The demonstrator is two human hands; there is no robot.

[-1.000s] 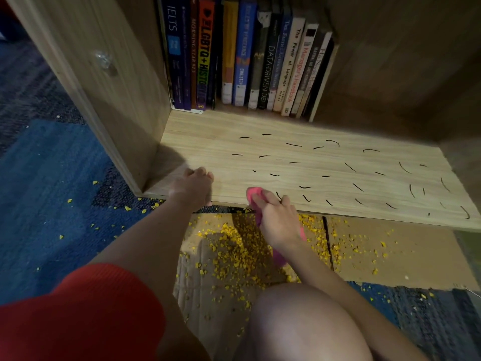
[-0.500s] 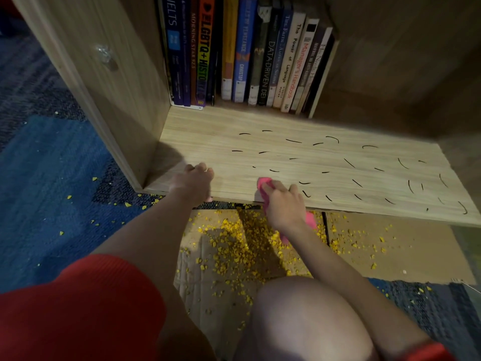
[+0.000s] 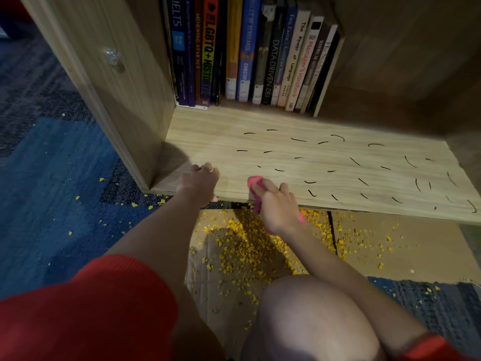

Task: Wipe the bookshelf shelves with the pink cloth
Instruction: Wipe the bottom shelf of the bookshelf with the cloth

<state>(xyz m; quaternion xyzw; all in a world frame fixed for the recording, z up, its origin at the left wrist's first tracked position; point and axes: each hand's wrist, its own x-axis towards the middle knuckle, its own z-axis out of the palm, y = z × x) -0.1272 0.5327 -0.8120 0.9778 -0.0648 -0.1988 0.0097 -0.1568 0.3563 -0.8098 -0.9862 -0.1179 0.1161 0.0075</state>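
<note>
**Lower shelf: cloth now on the board, most marks outstanding**

Floor: blue carpet (image 3: 65, 204), with a cardboard sheet (image 3: 416, 251) laid in front of the bookshelf. Yellow crumbs (image 3: 247, 246) lie thick on the cardboard and thin out onto the carpet. The person crouches close, a bare knee (image 3: 312, 321) nearest the camera.

Left hand (image 3: 200, 182): braced on the front edge of the shelf (image 3: 208, 142). Its fingers are bent on top and the thumb is tucked under the lip, gripping it.

Right hand (image 3: 278, 207): fingers closed over the pink cloth (image 3: 253, 182), pressing it to the board just inside the front edge. A tail of cloth hangs below the palm over the lip.

Change noted: a second ago the cloth sat at the very lip. It has since advanced a little onto the board, towards the nearest black marks (image 3: 299, 139). The left hand has held its place.

Shelf condition: the strip left of the cloth carries no marks. From the cloth rightward, short black strokes are scattered across the board to its far right corner.

Rear: a row of books (image 3: 260, 53) stands upright against the back, the rightmost leaning.

Assessment: the wipe of this shelf appears to be at an early stage. The stroke is now positioned to take the near marks first, and the bulk of the board is yet to be covered.
</note>
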